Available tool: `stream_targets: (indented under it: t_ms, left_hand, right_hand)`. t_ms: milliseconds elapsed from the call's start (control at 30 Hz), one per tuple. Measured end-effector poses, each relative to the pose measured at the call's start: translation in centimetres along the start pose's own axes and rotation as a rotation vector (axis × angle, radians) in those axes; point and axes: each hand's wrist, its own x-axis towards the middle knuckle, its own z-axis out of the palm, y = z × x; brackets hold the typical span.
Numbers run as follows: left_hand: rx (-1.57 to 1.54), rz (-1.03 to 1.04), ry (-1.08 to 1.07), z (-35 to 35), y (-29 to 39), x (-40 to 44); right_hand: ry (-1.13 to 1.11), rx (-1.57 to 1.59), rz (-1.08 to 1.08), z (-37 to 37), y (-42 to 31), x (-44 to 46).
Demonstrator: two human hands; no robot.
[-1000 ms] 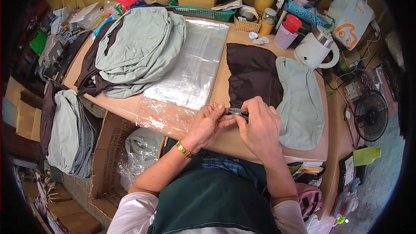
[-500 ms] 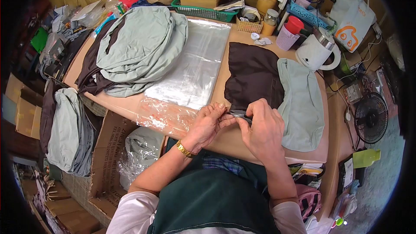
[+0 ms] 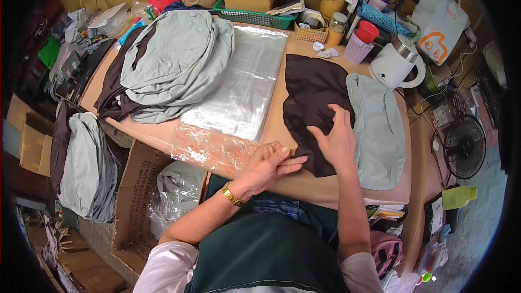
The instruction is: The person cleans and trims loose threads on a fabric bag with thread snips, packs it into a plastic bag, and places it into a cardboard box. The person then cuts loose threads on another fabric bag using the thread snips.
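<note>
A dark brown cloth piece (image 3: 312, 95) lies on the table in front of me, its lower end spread between my hands. My left hand (image 3: 265, 165), with a gold watch at the wrist, is at its lower left edge. Thumb and forefinger press together there, while other fingers reach out to the cloth; what the pinch holds, if anything, is too small to make out. Over the right part of the brown cloth, my right hand (image 3: 337, 141) has thumb and fingers apart, with nothing seen between them. Beside it lies a pale grey-green cloth piece (image 3: 378, 135).
Clear plastic bags (image 3: 244, 87) lie left of the brown cloth, beside heaped grey-green covers (image 3: 173, 59). A white kettle (image 3: 392, 65), a pink cup (image 3: 358, 49) and a green basket (image 3: 260, 20) line the back. An open cardboard box (image 3: 133, 201) stands below the left edge.
My right hand has let go of a small dark and metallic tool, no longer visible, and opened over the cloth. The brown cloth's lower end now lies flatter. My left hand has shifted slightly down and right.
</note>
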Motion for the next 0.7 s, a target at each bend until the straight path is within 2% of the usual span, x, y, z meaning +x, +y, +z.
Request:
stream_targets:
  t_ms: [67,100,133,200,233,267,333,400,467,533,667,700]
  left_hand:
    - [0.08,0.057,0.071,-0.9,1.3,-0.7]
    - [0.16,0.166,0.033,-2.4,3.0,-0.6]
    - [0.335,0.273,0.177,-3.6,5.1,-1.1]
    - [0.182,0.545,0.272,-8.3,8.9,-0.7]
    - [0.365,0.644,0.481,-7.2,10.6,-1.0]
    - [0.42,0.782,0.577,-7.4,11.3,-0.5]
    - [0.671,0.734,0.538,-7.1,10.9,1.1]
    - [0.765,0.512,0.256,-8.2,8.5,4.6]
    - [1.03,0.302,0.258,-6.1,5.1,7.7]
    - [1.16,0.188,0.315,-3.5,2.4,10.0]
    - [1.148,0.146,0.2,-4.2,-0.4,12.4]
    - [1.019,0.086,0.131,-4.0,-0.9,12.2]
  right_hand:
    - [-0.034,-0.104,0.048,1.8,4.1,-0.9]
    - [-0.032,-0.106,0.05,2.3,5.7,-1.4]
    - [-0.038,-0.107,0.06,2.8,7.1,-2.0]
    - [-0.05,-0.108,0.069,2.9,8.0,-2.4]
    - [-0.068,-0.13,0.081,2.9,8.0,-2.5]
    - [-0.082,-0.151,0.093,2.9,8.0,-2.4]
    - [-0.091,-0.147,0.093,3.0,8.2,-2.3]
    - [-0.103,-0.145,0.09,3.0,8.3,-2.3]
    - [-0.105,-0.126,0.078,2.7,8.2,-2.3]
    - [-0.115,-0.117,0.073,2.3,8.2,-2.4]
    - [-0.157,-0.053,0.108,1.0,7.9,-2.2]
    - [-0.159,-0.056,0.115,1.2,7.2,-1.9]
